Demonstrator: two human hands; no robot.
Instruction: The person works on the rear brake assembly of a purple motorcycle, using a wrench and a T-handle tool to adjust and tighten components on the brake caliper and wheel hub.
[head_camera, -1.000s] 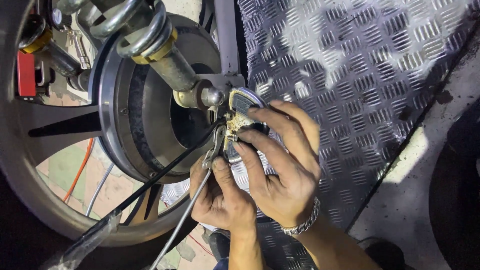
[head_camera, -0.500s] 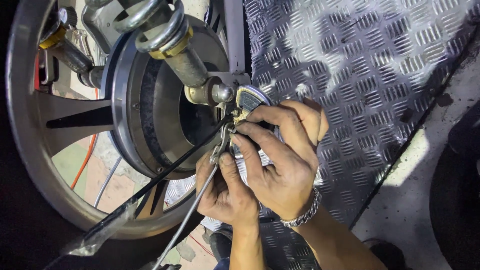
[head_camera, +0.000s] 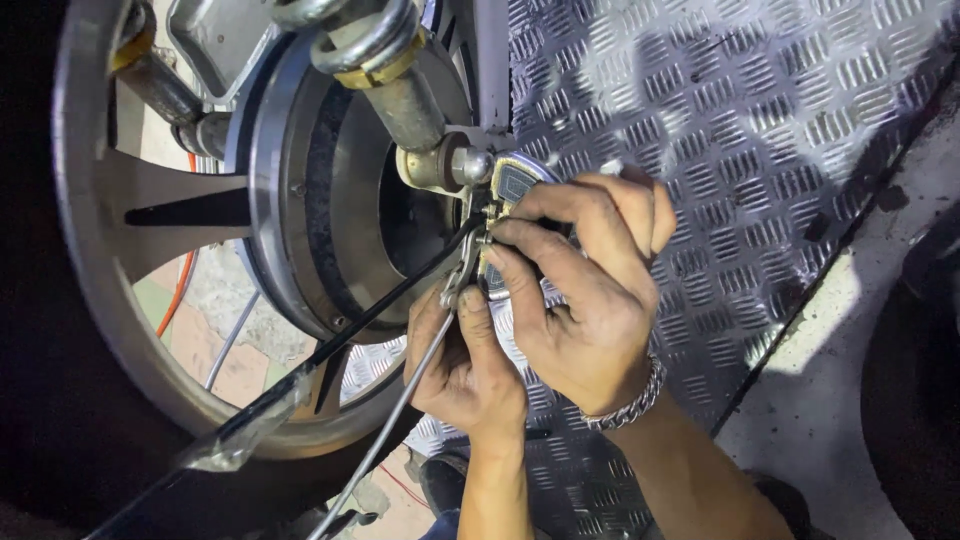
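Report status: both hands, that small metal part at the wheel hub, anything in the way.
Left hand and right hand both pinching the small metal part beside the hub. Black cable and grey cable run right across the work spot.

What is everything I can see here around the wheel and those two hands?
Spoked metal wheel with dark tyre: one, silver-grey rim, left side.
Round metal brake drum hub: one, silver with a dark band, centre of the wheel.
Coil-spring shock absorber: one, chrome with a brass-coloured collar, top centre.
Thin black cable: one, runs from the small parts at the hub down to lower left.
Bare steel cable: one, grey, below the hands.
Diamond-pattern metal plate: one, silver, right half.
Chain bracelet: one, silver, right wrist.
Left hand: pinches the small metal lever at the cable end.
Right hand: fingertips on the small fitting beside the hub.
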